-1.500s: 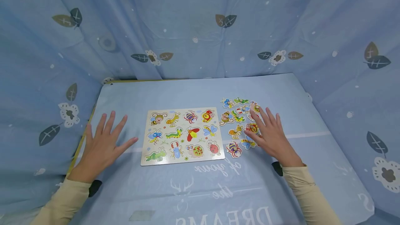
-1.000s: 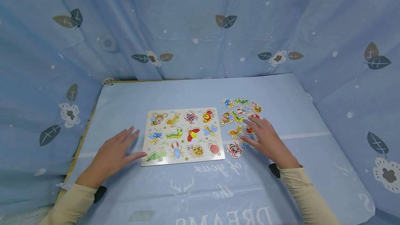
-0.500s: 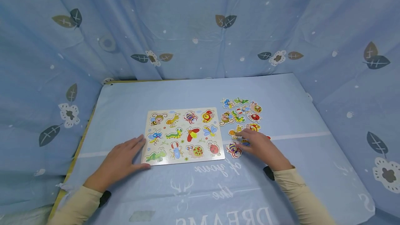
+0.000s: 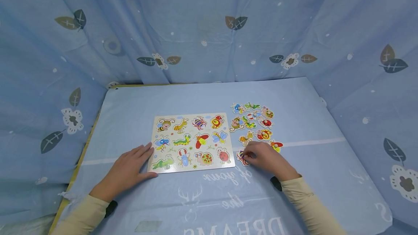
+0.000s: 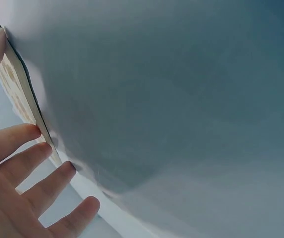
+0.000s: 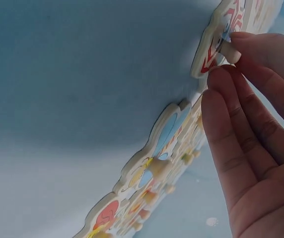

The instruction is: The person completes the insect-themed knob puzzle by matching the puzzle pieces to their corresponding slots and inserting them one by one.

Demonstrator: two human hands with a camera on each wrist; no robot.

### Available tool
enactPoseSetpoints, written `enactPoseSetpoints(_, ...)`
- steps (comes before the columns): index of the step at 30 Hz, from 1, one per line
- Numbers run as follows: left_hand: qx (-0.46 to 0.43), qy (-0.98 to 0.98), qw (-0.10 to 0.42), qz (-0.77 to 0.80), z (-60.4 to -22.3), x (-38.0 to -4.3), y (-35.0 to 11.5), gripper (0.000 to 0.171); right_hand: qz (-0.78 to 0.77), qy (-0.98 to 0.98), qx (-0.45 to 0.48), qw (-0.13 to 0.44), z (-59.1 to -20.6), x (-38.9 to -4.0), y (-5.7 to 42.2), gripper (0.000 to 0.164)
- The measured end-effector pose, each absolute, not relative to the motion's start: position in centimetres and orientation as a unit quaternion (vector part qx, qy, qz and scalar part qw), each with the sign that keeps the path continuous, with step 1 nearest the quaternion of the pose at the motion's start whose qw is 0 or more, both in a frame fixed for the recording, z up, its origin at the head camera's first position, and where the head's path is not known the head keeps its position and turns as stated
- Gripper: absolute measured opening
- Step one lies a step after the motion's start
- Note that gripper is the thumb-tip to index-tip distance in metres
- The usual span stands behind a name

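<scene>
A wooden insect puzzle board (image 4: pixel 230 160) lies flat in the head view, its printed recesses facing up. My left hand (image 4: pixel 125 168) rests at its lower left corner, fairly straight fingertips touching the board's edge (image 5: pixel 29 94) in the left wrist view. My right hand (image 4: pixel 269 159) is at the spider piece (image 4: pixel 241 158), right of the board. In the right wrist view, thumb and fingertips pinch the wooden knob (image 6: pixel 230 52) of the spider piece (image 6: pixel 209 52), which looks slightly tilted. The hand hides part of this piece in the head view.
Several knobbed insect pieces lie in a cluster beyond my right hand, among them an ant (image 4: pixel 246 138), a ladybird (image 4: pixel 266 122) and a red-winged firefly (image 4: pixel 276 145). A blue printed cloth (image 4: pixel 196 97) covers the table; blue patterned curtains (image 4: pixel 209 28) surround it.
My left hand has come down and right from above the table to the board's corner. The right hand has moved from over the cluster, down and left, and now pinches the spider piece's knob.
</scene>
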State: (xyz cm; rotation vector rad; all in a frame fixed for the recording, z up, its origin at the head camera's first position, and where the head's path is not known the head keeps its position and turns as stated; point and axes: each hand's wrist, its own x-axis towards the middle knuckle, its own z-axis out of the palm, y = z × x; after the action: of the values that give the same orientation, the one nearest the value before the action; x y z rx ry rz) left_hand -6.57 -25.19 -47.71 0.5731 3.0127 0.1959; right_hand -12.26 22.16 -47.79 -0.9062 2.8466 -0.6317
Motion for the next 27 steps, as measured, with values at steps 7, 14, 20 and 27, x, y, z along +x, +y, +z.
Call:
enactPoseSetpoints(7,0.183,0.98,0.033,0.062,-47.8,-6.54,-25.07,0.09,-0.192,0.936,-0.287,0.059,-47.82,-12.28,21.73,0.011)
enactPoseSetpoints(14,0.183,0.98,0.033,0.064,-47.82,-6.53,-25.07,0.089,-0.191,0.936,-0.292,0.056,-47.74,-12.28,21.77,0.012)
enactPoseSetpoints(20,0.183,0.981,0.031,0.065,-47.86,-6.55,-25.09,0.089,-0.189,0.935,-0.295,0.051,-47.76,-12.27,21.74,0.012)
enactPoseSetpoints(27,0.181,0.98,0.029,0.07,-47.96,-6.56,-25.13,0.09,-0.186,0.936,-0.296,0.049,-47.85,-12.27,21.73,0.014)
